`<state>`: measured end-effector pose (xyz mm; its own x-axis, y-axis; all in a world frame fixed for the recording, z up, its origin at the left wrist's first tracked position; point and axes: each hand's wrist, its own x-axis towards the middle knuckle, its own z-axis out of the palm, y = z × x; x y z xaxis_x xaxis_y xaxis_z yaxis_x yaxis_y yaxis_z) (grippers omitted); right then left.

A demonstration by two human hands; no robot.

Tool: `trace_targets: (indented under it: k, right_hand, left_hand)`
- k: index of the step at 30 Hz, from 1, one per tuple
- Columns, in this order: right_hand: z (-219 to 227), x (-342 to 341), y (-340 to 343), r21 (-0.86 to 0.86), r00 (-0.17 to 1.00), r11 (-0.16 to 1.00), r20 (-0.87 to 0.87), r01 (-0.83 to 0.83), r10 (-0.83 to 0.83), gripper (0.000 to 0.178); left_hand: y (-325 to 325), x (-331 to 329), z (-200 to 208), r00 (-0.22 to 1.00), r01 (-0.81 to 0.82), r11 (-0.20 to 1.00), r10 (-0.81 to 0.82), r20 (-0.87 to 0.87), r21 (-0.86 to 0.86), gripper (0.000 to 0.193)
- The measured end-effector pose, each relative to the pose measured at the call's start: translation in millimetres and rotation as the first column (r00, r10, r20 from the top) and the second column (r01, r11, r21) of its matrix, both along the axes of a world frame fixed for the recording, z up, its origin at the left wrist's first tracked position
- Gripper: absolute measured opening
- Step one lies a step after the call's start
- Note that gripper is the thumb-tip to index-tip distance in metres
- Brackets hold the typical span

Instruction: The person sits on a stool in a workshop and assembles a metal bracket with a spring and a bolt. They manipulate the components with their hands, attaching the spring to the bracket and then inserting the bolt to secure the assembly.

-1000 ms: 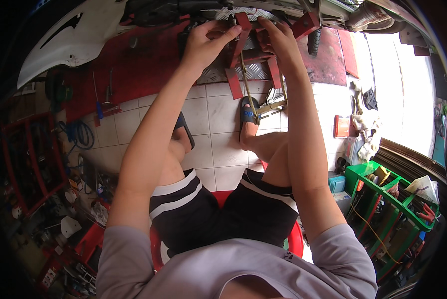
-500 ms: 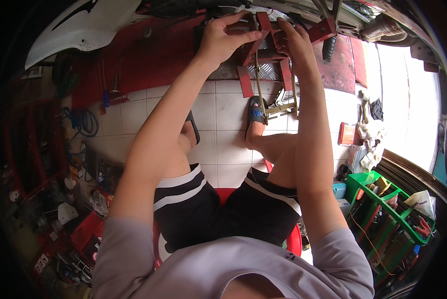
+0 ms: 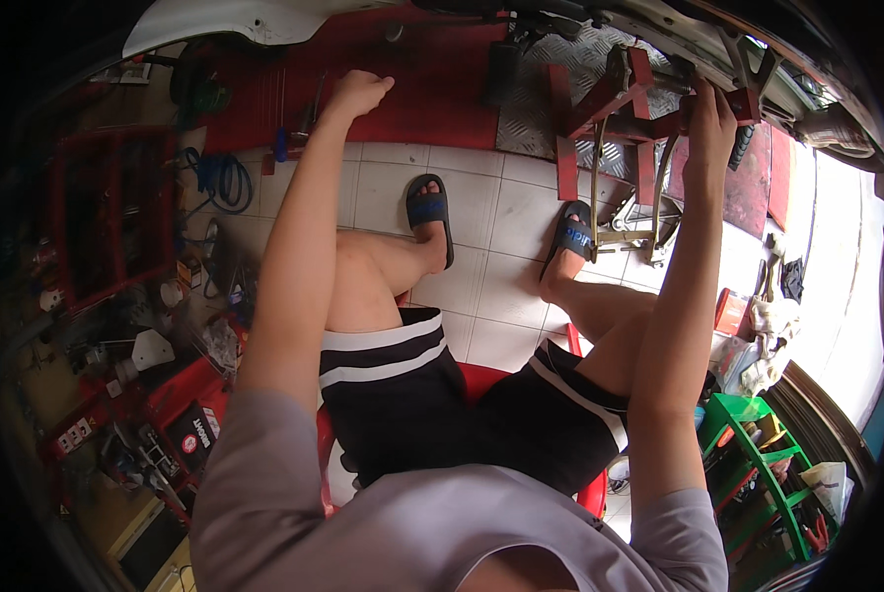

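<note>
My left hand is held out over the red mat, its fingers curled together. Whatever they may hold is too small or hidden to make out. My right hand is at the right part of a red metal stand, beneath the vehicle. Its fingers are bent, and what they grip is hidden by the hand. Brass-coloured metal legs reach down from the stand to the tiles near my right foot.
At the upper left a white body panel overhangs the mat. A blue coiled hose and a red cabinet lie to the left. A green tool rack stands at the lower right. Diamond-patterned metal plate lies under the stand.
My left hand has left the stand and swung left over the mat, its fingers closing from a spread pose. My right hand stays by the stand. The view has shifted left.
</note>
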<state>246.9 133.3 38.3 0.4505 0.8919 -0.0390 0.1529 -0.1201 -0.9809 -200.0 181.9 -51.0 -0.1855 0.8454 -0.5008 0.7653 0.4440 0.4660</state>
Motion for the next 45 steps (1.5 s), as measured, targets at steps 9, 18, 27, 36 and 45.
trace_targets:
  k: [9,18,27,36,45]
  right_hand:
    - [-2.2,-15.5,6.6,0.036,0.999,0.999,-0.033,-0.007,0.009,0.030]
    - [-22.0,-9.6,1.5,0.094,0.716,0.964,-0.653,-0.249,0.249,0.024]
    - [-22.6,-29.7,-2.6,0.221,0.679,0.953,-0.668,-0.210,0.304,0.016]
    - [-18.6,-85.4,10.5,0.245,0.806,0.955,-0.525,-0.165,0.274,0.021]
    - [-9.7,-105.4,0.4,0.105,0.920,0.986,-0.357,-0.133,0.162,0.032]
  left_hand:
    - [-36.6,-128.1,-106.7,0.807,-0.093,0.991,0.019,-0.591,-0.095,0.060]
    - [-41.0,-228.3,-161.4,0.807,0.016,1.000,-0.021,-0.590,-0.013,0.041]
    - [-53.1,-178.2,-141.2,0.946,0.011,0.985,0.046,-0.321,0.173,0.030]
    - [-123.5,-179.7,-99.2,0.992,0.051,0.998,-0.054,0.116,0.025,0.024]
    - [-123.7,-69.5,71.4,0.975,0.156,0.983,-0.170,0.144,0.100,0.021]
